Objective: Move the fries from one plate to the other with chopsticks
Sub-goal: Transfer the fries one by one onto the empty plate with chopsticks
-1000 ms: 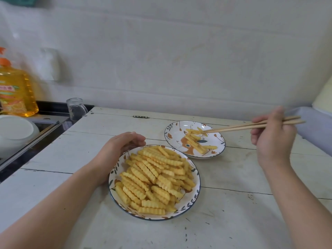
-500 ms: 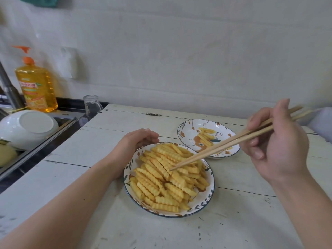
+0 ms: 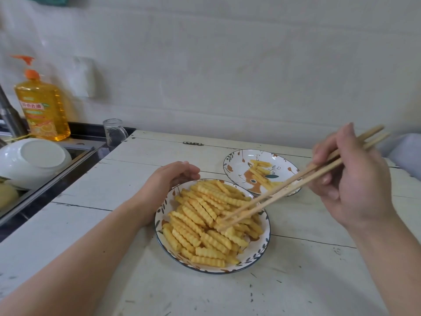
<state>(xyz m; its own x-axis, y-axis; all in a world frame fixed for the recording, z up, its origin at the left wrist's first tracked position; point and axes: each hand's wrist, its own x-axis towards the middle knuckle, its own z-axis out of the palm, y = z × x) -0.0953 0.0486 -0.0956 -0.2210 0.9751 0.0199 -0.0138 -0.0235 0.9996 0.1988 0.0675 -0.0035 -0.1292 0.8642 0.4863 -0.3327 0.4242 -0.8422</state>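
Fries (image 3: 206, 221) under chopsticks (image 3: 296, 187) (bottle (image 3: 43, 103) label unreadable).

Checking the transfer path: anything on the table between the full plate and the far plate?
Head view: the table between the full plate and the far plate is bare. Only the chopsticks, held by the right hand, pass above it.

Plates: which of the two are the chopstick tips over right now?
The near plate, heaped with crinkle-cut fries; the chopsticks tips touch its pile. The far plate holds only a few fries.
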